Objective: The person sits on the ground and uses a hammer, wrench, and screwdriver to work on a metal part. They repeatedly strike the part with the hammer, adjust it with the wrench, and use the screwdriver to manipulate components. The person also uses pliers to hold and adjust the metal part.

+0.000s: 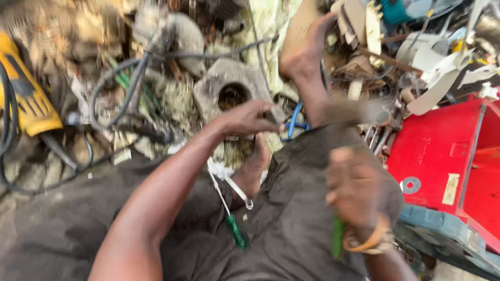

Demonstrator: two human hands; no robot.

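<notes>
The grey metal motor housing [229, 91], with its dark round bore, lies among scrap and serves as the landmark. Just below and to the right of it, the left hand [249, 118] has its fingers curled together around a small grey metal piece [274, 115], which sticks out from the fingertips on the side away from the housing. Well below and to the right of the housing, the right hand [357, 187] is blurred; its fingers appear closed around a green-handled tool [338, 238] whose handle hangs below the fist, though the exact grip cannot be told. A bracelet [371, 240] circles that wrist.

Straight below the housing, a green-handled screwdriver [232, 218] lies on the person's dark trousers. A bare foot [307, 49] rests just right of the housing. Black cables [125, 88] loop to its left, and beyond them lies a yellow power tool [26, 96]. A red plastic case [448, 161] stands far to the right.
</notes>
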